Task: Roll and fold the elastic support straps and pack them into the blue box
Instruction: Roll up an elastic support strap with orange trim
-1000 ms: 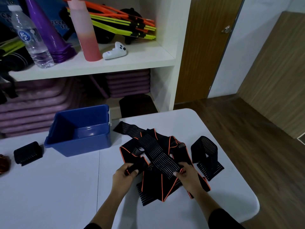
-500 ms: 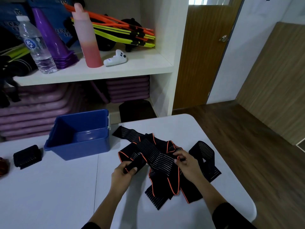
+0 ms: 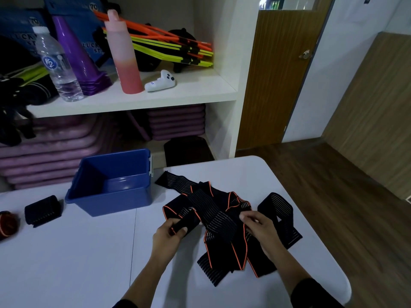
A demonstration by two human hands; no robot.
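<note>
A tangled heap of black elastic support straps (image 3: 222, 221), some edged in orange, lies on the white table (image 3: 66, 263) in front of me. My left hand (image 3: 170, 235) grips the end of one orange-edged strap at the heap's left side. My right hand (image 3: 258, 227) pinches another part of the straps near the heap's middle right. The blue box (image 3: 111, 192) stands open to the upper left of the heap, and nothing shows inside it.
A rolled black strap (image 3: 42, 211) and a dark red-trimmed roll (image 3: 7, 223) lie at the table's left. Behind stands a white shelf (image 3: 138, 101) with bottles, cones and a white controller. The table's right edge drops to a wooden floor (image 3: 333, 196).
Both hands have shifted up along the straps, the right hand moving from the heap's lower part to its upper right. The heap has been pulled and rearranged. The view has tilted slightly.
</note>
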